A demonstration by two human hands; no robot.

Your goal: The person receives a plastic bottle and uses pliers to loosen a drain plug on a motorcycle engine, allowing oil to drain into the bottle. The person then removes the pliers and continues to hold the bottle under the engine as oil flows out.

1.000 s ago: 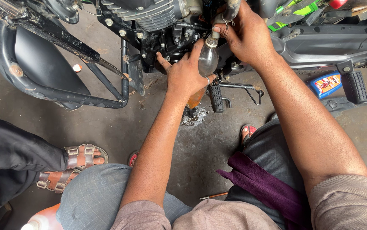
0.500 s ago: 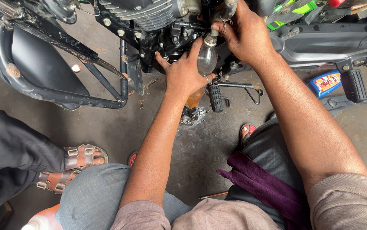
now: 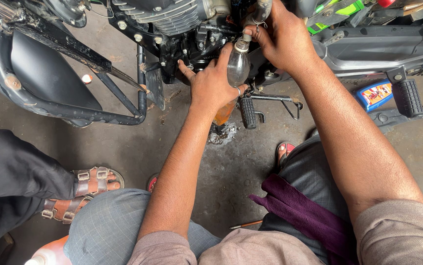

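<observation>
A single head-worn camera looks steeply down from above the squatting person's own knees and forearms, facing forward toward the underside of a motorcycle engine (image 3: 172,19) close ahead. It sits near enough that the arms fill much of the picture, with the concrete floor (image 3: 241,162) below.

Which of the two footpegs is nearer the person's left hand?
The black ribbed footpeg just below the left hand and bottle; the other footpeg sits far right beside the blue oil can.
</observation>
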